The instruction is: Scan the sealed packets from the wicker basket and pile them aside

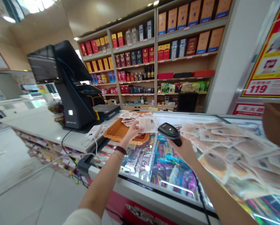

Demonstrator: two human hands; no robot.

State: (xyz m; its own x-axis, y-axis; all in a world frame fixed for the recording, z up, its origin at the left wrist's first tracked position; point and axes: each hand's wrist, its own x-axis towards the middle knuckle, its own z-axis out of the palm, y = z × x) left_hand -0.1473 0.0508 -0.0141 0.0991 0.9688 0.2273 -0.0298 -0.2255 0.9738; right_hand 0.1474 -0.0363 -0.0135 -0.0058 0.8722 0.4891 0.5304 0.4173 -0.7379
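Observation:
My left hand (133,129) is closed on a flat clear food packet (147,124) with a pale label, held above the right side of an orange wicker basket (116,129). More such packets (130,115) lie at the back of the basket. In my right hand (185,148) is a black barcode scanner (170,131), its head tilted toward the left and its cable running down along my forearm. The scanner and the held packet are a short gap apart. To the right, a wide pile of flat packets (215,134) covers the glass freezer top.
Beneath the glass lid of the chest freezer (177,193) are wrapped goods. A black checkout terminal (69,90) stands on the white counter (41,122) at left. A white cable (60,156) crosses to the freezer. Shelves of boxes (135,57) line the back.

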